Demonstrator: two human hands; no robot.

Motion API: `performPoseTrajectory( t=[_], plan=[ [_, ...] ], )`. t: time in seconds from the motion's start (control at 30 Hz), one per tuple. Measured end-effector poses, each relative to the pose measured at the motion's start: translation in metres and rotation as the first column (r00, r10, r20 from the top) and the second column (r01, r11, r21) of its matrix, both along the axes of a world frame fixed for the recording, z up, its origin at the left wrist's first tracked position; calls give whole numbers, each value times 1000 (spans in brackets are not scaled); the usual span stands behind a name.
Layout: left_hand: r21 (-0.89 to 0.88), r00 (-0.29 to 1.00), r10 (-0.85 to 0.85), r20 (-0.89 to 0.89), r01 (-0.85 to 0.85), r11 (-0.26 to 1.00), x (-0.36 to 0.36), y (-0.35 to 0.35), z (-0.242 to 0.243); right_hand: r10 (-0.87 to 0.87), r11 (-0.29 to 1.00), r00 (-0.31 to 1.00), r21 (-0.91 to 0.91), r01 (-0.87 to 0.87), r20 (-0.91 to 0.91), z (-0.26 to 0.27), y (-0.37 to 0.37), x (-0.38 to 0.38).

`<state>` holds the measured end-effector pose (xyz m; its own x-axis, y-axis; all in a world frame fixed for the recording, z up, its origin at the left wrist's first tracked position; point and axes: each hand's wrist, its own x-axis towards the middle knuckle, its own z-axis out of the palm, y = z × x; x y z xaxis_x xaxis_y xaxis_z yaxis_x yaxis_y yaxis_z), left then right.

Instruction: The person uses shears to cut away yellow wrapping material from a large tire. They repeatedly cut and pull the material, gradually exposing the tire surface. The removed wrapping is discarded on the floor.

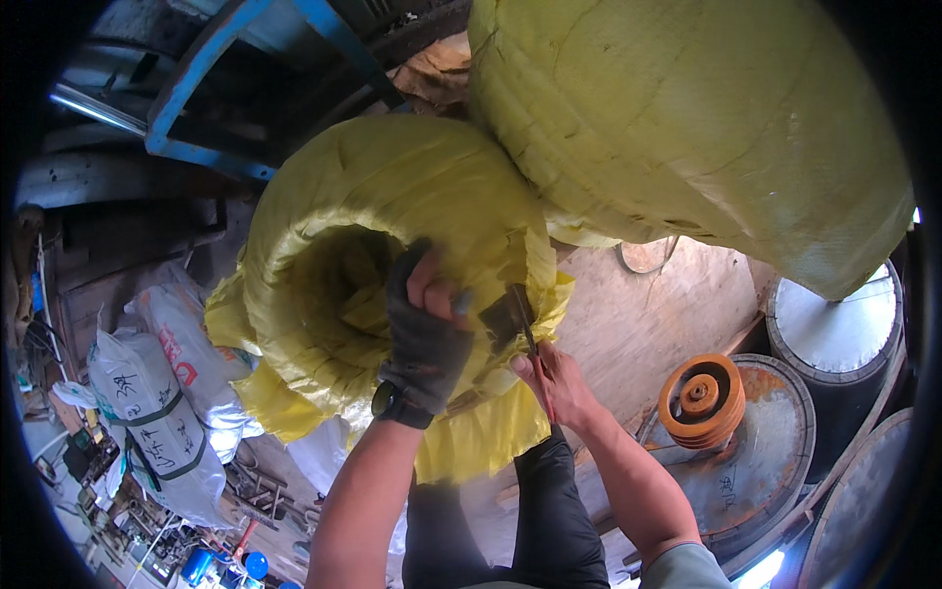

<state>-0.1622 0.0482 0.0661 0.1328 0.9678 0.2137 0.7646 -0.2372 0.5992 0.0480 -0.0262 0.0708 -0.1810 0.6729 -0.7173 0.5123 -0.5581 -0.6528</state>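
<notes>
A large ring-shaped coil wrapped in yellow woven plastic point(412, 169) stands before me, its central hole facing me. My left hand point(430, 316), in a dark grey glove with bare fingertips and a watch at the wrist, lies at the right side of that hole; motion blur hides whether its fingers grip the wrap. My bare right hand point(556, 383) is closed on a long thin tool with a red handle point(544, 390), its dark narrow end pointing up along a torn edge of the wrap. A dark patch point(504, 320) shows there between the yellow layers.
A bigger yellow-wrapped bundle point(684, 125) rises at upper right. Right of me are round drums point(765, 456), one bearing an orange grooved pulley point(703, 401). A blue metal frame point(191, 96) stands upper left. White tied sacks point(158, 420) with writing lie at left.
</notes>
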Motion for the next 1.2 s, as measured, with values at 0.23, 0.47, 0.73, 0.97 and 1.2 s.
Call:
performPoseTrajectory(
  t=[0.23,0.47,0.73,0.97,1.2],
  plan=[
    [-9,1000,-7,-14,7,1000,-1,0,3,-62,998,998,10,61,10,2,34,-9],
    [-53,993,-51,-109,45,998,19,13,20,-74,995,989,-70,65,-131,23,58,13],
    [-90,960,-114,-255,94,991,27,31,22,-65,969,967,-246,3,-247,12,40,21],
    [-182,990,-78,-115,56,982,27,26,20,-100,966,932,-258,7,-349,3,55,7],
    [-80,998,-39,-44,35,996,24,21,3,-92,992,960,-105,67,-264,14,69,8]
  ],
)
